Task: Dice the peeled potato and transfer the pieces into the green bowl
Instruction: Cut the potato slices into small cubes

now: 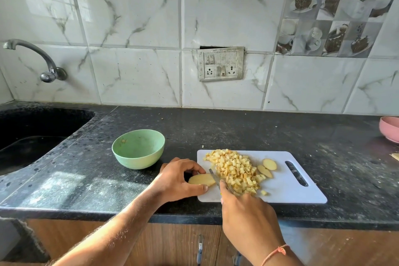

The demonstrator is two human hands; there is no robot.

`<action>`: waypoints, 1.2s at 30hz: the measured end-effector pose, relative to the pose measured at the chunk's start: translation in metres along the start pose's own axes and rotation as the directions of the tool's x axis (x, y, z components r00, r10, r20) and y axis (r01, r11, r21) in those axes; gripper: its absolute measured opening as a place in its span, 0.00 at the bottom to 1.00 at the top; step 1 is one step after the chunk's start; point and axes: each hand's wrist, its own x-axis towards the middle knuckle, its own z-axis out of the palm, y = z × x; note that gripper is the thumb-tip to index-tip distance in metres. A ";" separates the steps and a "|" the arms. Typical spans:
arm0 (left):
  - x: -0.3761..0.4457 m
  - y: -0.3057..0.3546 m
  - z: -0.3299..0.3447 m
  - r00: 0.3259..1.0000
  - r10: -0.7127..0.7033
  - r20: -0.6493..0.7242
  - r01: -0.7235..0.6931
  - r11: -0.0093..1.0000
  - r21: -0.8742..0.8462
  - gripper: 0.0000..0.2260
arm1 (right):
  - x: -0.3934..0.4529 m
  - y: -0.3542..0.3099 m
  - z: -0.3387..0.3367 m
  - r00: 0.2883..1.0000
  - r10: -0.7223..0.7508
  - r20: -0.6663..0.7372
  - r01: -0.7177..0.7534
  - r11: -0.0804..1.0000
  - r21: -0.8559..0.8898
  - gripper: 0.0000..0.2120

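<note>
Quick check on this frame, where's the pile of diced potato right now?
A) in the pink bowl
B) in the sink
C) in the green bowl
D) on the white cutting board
D: the diced potato lies heaped on the white cutting board, while the green bowl beside the board holds only a scrap or two; the left hand holds a potato piece at the board's edge and the right hand grips the knife.

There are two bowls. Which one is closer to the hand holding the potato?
The green bowl, just beyond the left hand. The pink bowl sits far off at the counter's right edge.
</note>
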 end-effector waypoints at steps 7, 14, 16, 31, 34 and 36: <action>-0.001 0.004 -0.005 0.998 -0.056 0.010 0.056 0.997 -0.059 0.21 | 0.014 -0.010 0.000 0.994 0.015 0.106 -0.004 0.995 -0.102 0.34; -0.003 0.007 -0.004 0.996 -0.093 0.018 0.094 0.994 -0.051 0.20 | 0.020 -0.006 0.000 0.991 0.015 0.137 -0.008 0.999 -0.054 0.34; -0.002 0.009 -0.005 0.995 -0.098 0.029 0.099 0.994 -0.053 0.20 | 0.015 -0.002 -0.003 0.990 0.006 0.140 -0.001 0.999 -0.033 0.34; 0.004 0.002 -0.004 0.990 -0.113 0.089 0.122 0.987 -0.108 0.20 | -0.009 0.002 -0.009 0.965 0.090 0.248 -0.081 0.996 -0.046 0.35; 0.003 0.003 -0.005 0.990 -0.112 0.091 0.122 0.985 -0.123 0.18 | -0.004 0.000 -0.007 0.974 0.094 0.207 -0.082 0.994 -0.067 0.35; 0.002 0.003 -0.005 0.991 -0.107 0.079 0.116 0.986 -0.119 0.18 | -0.001 0.000 -0.006 0.971 0.088 0.221 -0.075 0.995 -0.066 0.35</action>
